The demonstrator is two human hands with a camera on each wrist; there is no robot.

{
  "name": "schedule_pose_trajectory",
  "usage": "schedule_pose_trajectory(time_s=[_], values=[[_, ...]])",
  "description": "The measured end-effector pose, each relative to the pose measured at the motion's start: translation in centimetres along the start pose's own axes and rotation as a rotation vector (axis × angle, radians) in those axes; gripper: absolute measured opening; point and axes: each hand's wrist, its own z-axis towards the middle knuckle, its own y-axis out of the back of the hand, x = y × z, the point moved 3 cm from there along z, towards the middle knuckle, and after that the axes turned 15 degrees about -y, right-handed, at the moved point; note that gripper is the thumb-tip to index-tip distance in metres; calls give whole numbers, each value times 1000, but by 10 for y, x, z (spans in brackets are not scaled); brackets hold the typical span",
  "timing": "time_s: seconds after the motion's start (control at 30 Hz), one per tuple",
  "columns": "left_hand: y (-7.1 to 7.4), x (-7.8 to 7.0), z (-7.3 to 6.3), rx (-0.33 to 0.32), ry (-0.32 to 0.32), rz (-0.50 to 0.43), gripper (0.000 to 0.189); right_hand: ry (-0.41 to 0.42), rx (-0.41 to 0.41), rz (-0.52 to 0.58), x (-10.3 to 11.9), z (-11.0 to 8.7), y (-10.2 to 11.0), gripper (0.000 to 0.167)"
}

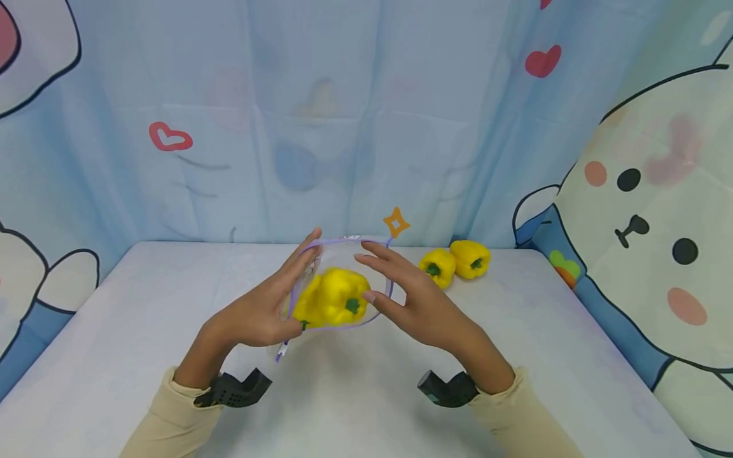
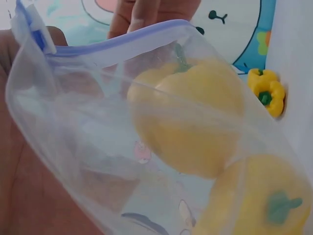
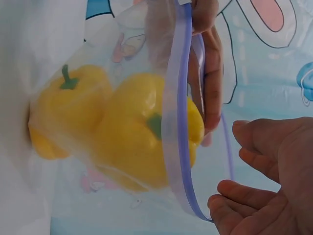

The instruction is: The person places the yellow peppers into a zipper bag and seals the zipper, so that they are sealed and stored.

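Note:
A clear zip bag [image 3: 177,161] with a purple zip edge is held up above the table, its mouth wide apart. Two yellow bell peppers are inside; in the head view one pepper [image 1: 343,296] overlaps the other pepper [image 1: 306,310], and both show through the plastic in the wrist views. My left hand [image 1: 258,315] grips the bag's left side at the mouth, thumb in front and fingers behind. On the other side, my right hand [image 1: 424,312] has its fingers spread around the mouth, fingertips right at the purple edge in the right wrist view.
Two more yellow bell peppers, one nearer [image 1: 438,267] and one farther [image 1: 471,259], lie on the white table [image 1: 143,318] at the back right. A light blue cartoon curtain [image 1: 343,127] hangs behind the table. The zip slider [image 2: 41,34] sits at one end of the bag's edge.

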Motion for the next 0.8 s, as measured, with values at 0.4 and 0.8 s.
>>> schedule_pose_trajectory(time_s=[0.4,0.8], values=[[5,-11,0,-7,0,2,101,84,16,220,0,-7,19,45],[6,-5,-1,-11,26,2,100,100,-95,373,-23,-8,44,34]])
